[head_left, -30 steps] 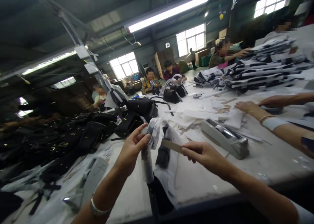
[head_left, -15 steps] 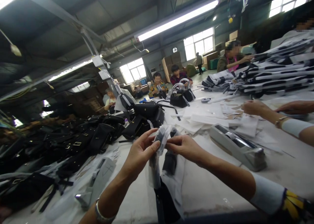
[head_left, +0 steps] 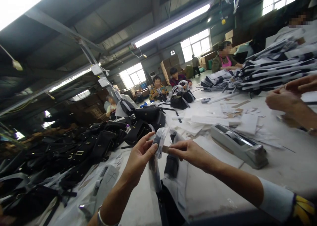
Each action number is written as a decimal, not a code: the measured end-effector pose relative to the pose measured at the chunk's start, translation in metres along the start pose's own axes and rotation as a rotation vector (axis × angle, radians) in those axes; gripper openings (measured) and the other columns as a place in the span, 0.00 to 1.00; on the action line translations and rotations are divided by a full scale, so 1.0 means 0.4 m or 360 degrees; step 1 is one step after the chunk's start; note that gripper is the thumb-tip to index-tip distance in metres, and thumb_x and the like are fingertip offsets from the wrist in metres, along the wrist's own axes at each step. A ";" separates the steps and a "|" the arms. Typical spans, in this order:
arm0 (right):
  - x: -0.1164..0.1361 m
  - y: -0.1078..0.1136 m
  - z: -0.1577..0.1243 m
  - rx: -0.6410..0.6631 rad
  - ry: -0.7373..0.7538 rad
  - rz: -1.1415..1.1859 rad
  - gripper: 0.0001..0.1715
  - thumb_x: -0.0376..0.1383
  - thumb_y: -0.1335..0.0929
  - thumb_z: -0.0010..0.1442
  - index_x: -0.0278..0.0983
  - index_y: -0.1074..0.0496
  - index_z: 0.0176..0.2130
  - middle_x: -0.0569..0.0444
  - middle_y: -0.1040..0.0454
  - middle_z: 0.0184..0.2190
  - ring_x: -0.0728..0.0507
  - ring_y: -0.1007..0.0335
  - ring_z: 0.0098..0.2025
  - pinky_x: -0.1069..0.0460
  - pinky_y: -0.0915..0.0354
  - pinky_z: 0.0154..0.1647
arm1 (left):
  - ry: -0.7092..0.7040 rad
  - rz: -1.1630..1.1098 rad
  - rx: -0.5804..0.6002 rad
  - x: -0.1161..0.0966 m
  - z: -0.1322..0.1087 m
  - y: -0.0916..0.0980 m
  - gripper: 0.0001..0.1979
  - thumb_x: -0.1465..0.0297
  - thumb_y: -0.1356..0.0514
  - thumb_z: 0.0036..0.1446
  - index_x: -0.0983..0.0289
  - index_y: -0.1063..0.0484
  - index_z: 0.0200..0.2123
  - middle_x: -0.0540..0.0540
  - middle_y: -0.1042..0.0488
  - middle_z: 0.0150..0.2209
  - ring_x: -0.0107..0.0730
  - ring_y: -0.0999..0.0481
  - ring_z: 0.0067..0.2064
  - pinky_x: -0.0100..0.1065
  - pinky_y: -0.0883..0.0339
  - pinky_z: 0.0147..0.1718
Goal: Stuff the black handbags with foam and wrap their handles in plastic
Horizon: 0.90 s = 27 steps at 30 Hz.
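Note:
A black handbag [head_left: 169, 204] stands in front of me at the table's near edge, its upright handle [head_left: 158, 143] wrapped in thin, whitish see-through film. My left hand [head_left: 138, 158] grips the top of that wrapped handle between thumb and fingers. Close beside it, my right hand [head_left: 189, 152] pinches a short strip of tape [head_left: 165, 149] whose far end reaches the film. Behind my right fingertips runs the other side of the handle, dark with loose film around it. My left palm hides part of the grip.
Grey tape dispensers lie right [head_left: 239, 146] and left [head_left: 100, 189]. Many black bags [head_left: 81, 150] heap up on the left. White sheets [head_left: 210, 120] and scraps cover mid-table. A co-worker's hands [head_left: 287, 97] are at right, near stacked wrapped straps [head_left: 277, 71]. Other people sit farther back.
My right hand has drawn slightly away from the left, and the tape strip now shows between them. The co-worker's hands at right have moved up and outward. The view has shifted slightly.

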State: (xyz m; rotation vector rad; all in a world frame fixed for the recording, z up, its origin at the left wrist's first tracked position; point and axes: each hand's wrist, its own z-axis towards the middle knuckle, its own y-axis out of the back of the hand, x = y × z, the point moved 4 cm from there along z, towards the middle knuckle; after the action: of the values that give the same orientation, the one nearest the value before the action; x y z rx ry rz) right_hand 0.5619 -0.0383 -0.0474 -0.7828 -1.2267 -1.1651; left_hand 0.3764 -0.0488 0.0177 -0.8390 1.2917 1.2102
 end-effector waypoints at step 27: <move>0.054 -0.034 -0.008 0.0333 -0.0337 0.1115 0.17 0.47 0.24 0.53 0.35 0.21 0.34 0.56 0.29 0.31 0.49 0.35 0.36 0.53 0.37 0.44 | -0.0374 0.0752 0.0013 -0.040 -0.021 -0.034 0.28 0.62 0.38 0.60 0.52 0.36 0.63 0.55 0.24 0.55 0.46 0.29 0.60 0.42 0.39 0.59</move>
State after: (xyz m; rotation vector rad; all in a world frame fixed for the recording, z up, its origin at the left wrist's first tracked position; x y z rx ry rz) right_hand 0.5486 -0.0501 -0.0287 -1.0772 -1.0852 -0.3853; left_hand 0.3895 -0.0625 0.0296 -0.3746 1.3371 1.6185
